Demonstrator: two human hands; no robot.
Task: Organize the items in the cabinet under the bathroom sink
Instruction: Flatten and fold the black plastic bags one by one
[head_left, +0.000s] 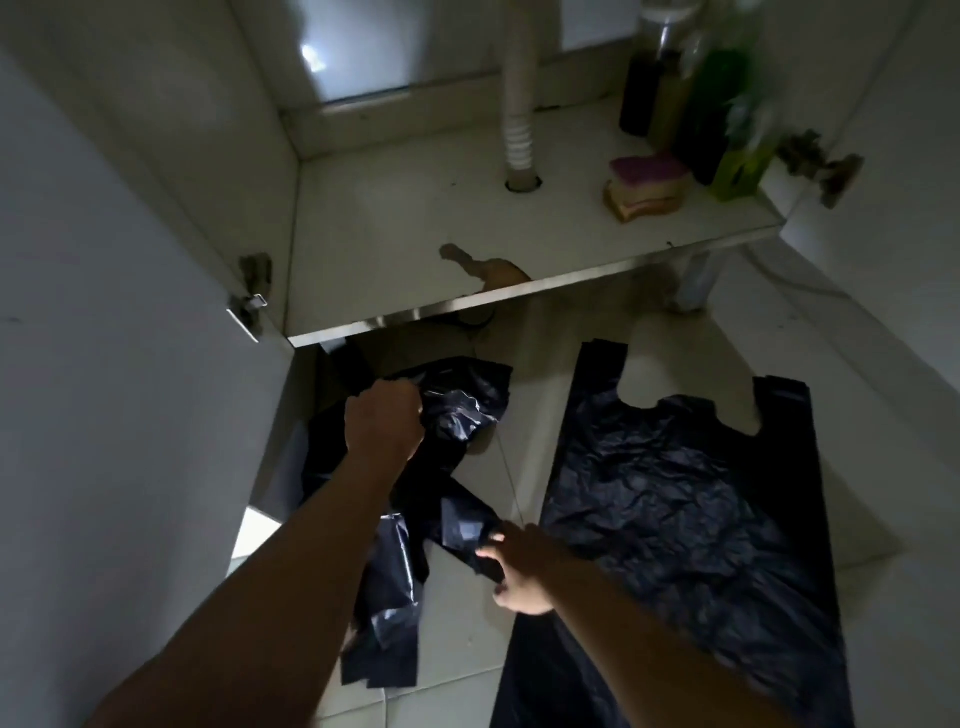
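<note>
**Item 1: crumpled black bag (457, 410).** It lies on the floor tiles (467, 649) just in front of the cabinet floor (395, 249), below its front edge. Your left hand (384, 421) is closed in a fist round the upper bunch. Your right hand (519, 566) pinches a lower strip between thumb and fingers. That strip is possibly a handle loop, though the dim light leaves it uncertain. Holding it at 2 points suggests you are stretching it out to flatten it.

**Item 2: flat black bag (691, 493).** It is spread on the tiles just beside your right hand, with its handles pointing toward the cabinet. It looks already smoothed and parked clear of the shelf, ready for folding or stacking.

**Item 3: bottles (691, 104).** They stand upright and close together in the back right corner, and are blurred. Grouping them there keeps the middle free.

**Item 4: sponge (647, 184).** It rests on the cabinet floor just in front of the bottles.

**Item 5: drain pipe (519, 104).** It passes down through a hole in the cabinet floor near the centre, so stored goods sit to its side.
</note>
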